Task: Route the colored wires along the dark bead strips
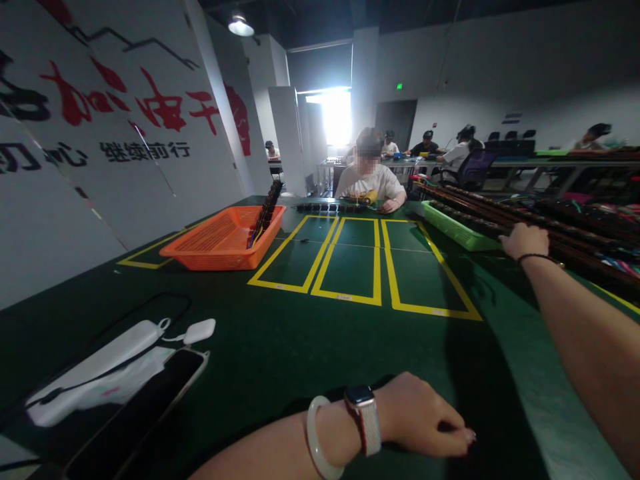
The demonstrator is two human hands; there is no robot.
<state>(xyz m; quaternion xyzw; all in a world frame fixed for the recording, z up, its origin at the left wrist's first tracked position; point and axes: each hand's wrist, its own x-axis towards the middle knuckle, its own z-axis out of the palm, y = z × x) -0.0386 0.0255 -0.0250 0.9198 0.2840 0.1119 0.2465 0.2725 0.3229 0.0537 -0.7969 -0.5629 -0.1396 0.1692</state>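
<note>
And there's the right hand [527,241] out at the dark strips [583,248] beside the green basket [457,231], grip impossible to tell, while the left hand [425,419] sits curled closed above the desk [280,340].

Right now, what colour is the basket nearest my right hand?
The basket is light green, seen in the head view.

One orange basket [220,260] stood on the desk [280,347]. Right of it were three yellow-taped rectangles [360,299], one green basket [463,232], the wearer's two hands [425,417] [526,241], one watch [359,397] and one white bangle [312,427]; in front of it, one phone [145,407].
</note>
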